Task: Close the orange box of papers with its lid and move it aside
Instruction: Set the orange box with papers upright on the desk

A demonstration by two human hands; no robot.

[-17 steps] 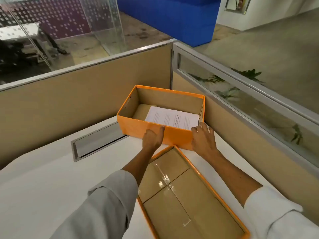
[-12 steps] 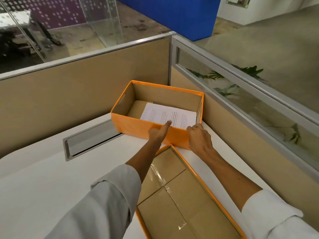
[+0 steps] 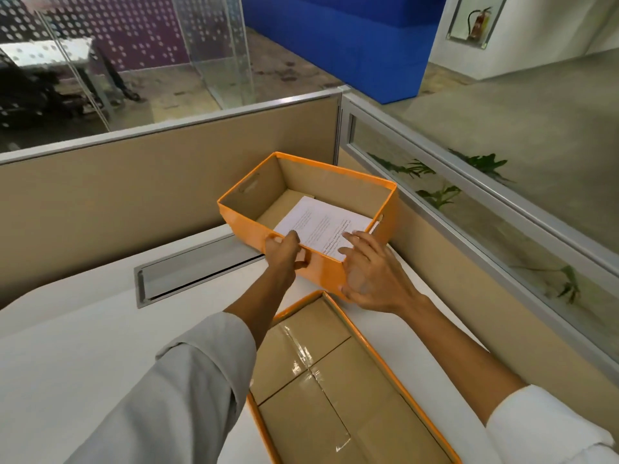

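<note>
An open orange box (image 3: 246,226) stands at the desk's far right corner, with white printed papers (image 3: 321,222) lying inside. Its lid (image 3: 335,390) lies upside down on the desk right in front of it, brown inside with an orange rim. My left hand (image 3: 283,251) grips the near wall of the box, thumb outside and fingers hooked over the rim. My right hand (image 3: 370,272) rests against the box's near right corner, fingers spread and reaching over the rim onto the papers.
The white desk (image 3: 83,346) is bounded by beige partition panels (image 3: 134,192) behind and on the right. A grey metal cable slot (image 3: 194,266) is set into the desk left of the box.
Both hands have risen from the box's outer front wall to its rim. My left hand now hooks over the edge and my right fingers reach onto the papers.
</note>
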